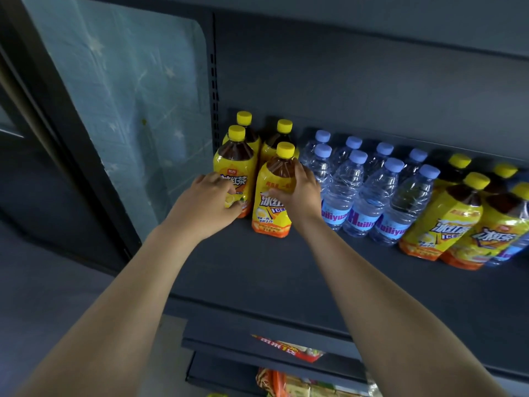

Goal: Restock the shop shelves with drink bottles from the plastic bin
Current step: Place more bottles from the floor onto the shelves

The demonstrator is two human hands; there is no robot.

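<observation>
So both hands are busy here: the left hand (209,202) is wrapped round the label of the front-left tea bottle (233,159), and the right hand (300,190) has its thumb across the front of the front-right tea bottle (272,207), fingers curled round the far side just under the shoulder. Both bottles stand upright at the left end of the shelf (315,282), with two more yellow caps right behind and the water bottles (369,193) just beside. The bin isn't in view. These look full, so I'd guess fairly heavy for their size, with stiff-ish plastic. The glossy shrink label probably gets slick, so grabbing mid-body or right below the shoulder seems the safe bet. They're not fragile, but being tall and packed tight, they'd be easy to domino if you shove.
</observation>
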